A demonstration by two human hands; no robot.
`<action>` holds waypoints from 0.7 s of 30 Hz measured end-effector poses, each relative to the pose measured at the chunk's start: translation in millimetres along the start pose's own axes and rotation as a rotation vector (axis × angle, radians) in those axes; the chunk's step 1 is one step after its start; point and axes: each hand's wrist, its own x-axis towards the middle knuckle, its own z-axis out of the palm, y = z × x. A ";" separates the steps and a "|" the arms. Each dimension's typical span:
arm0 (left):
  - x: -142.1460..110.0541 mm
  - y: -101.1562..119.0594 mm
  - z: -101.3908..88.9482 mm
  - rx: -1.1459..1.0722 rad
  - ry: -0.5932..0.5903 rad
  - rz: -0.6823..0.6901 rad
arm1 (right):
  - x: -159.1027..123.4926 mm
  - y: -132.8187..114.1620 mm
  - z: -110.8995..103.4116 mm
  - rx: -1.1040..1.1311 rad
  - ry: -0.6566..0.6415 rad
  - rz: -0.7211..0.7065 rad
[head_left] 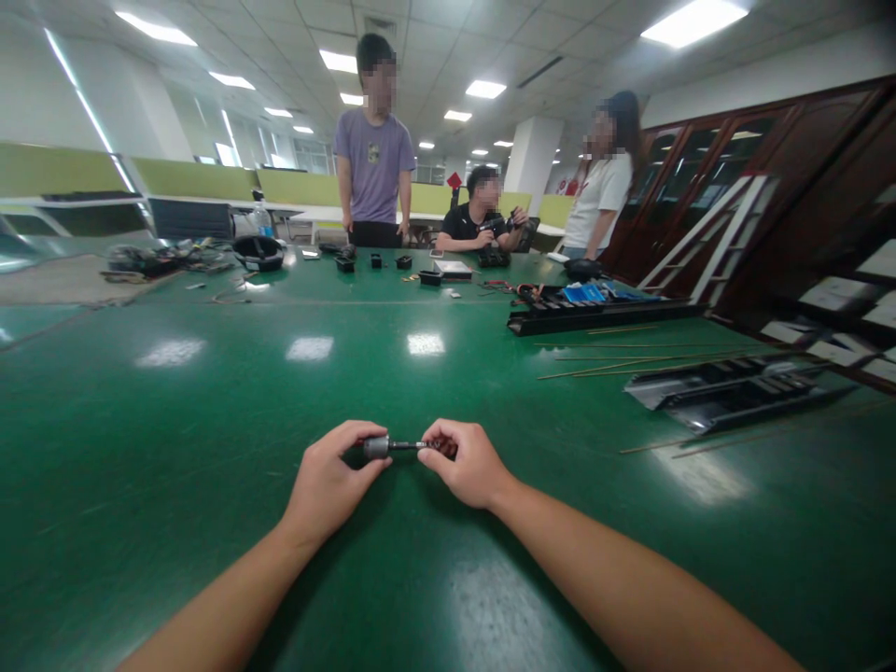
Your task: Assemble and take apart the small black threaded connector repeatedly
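Note:
Above the green tabletop (364, 373), a short grey metal cylinder (376, 448) is gripped by my left hand (332, 471), between thumb and fingers. A thin dark shaft (404, 446) runs from the cylinder to the right, roughly level. My right hand (466, 462) pinches the shaft's far end, where a shiny, notched-looking part shows at the fingertips. My fingers cover some of that end, so its exact shape is hidden. Both hands are close together, with only the bare middle of the shaft between them.
Black metal channels (742, 397) and thin rods (616, 359) lie at the right. Farther back are a longer black channel (602, 317), small black boxes (430, 278) and a black bowl-shaped thing (258, 253). Three people are across the table; a stepladder (728, 233) leans behind.

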 end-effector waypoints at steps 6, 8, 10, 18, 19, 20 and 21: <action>-0.6 1.3 -1.9 0.006 -0.012 -0.058 | 1.1 6.3 -0.1 0.027 0.036 -0.010; 0.1 1.9 -1.9 0.010 -0.017 -0.108 | 3.5 11.0 -0.4 0.104 0.052 0.015; 1.4 2.3 -1.1 0.012 -0.028 -0.165 | 6.7 15.9 -0.7 0.224 0.064 0.061; 3.7 -7.3 1.0 -0.139 -0.043 -0.277 | 13.4 24.5 1.0 0.318 0.026 0.113; 3.7 -8.8 0.8 -0.186 -0.033 -0.293 | 13.3 24.7 1.4 0.308 0.024 0.111; 3.7 -9.8 0.3 -0.250 -0.017 -0.313 | 13.1 24.9 1.8 0.300 0.024 0.109; 3.8 -10.2 -0.6 -0.327 -0.003 -0.334 | 13.0 25.0 2.1 0.294 0.023 0.109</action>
